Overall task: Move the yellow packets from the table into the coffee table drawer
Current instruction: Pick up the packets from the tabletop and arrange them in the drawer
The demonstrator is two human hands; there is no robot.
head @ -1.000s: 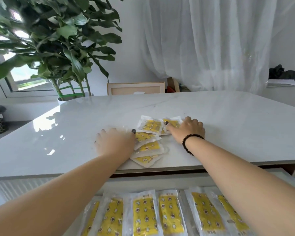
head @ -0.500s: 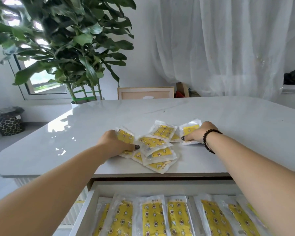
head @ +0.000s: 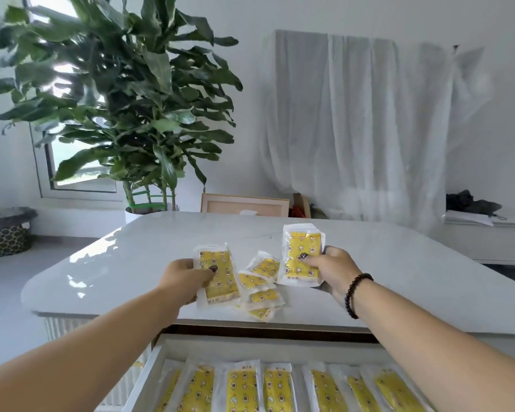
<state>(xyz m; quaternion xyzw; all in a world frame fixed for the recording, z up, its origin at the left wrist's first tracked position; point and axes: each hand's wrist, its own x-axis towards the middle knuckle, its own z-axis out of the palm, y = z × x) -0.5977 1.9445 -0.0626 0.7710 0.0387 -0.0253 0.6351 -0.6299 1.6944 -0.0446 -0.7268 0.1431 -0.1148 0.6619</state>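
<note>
My left hand grips a yellow packet lifted off the white table, thumb on its face. My right hand holds another yellow packet upright above the table, thumb pressed on it. Between the hands, several yellow packets lie overlapping near the table's front edge. Below, the open drawer holds a row of several yellow packets laid side by side.
A large potted plant stands behind the table's far left corner. A wooden frame leans beyond the far edge. White curtains hang at the back. A low white cabinet sits at the right, a patterned basket at the left.
Both hands have lifted one packet each off the pile and drawn them up and toward me. The view has tilted upward.
</note>
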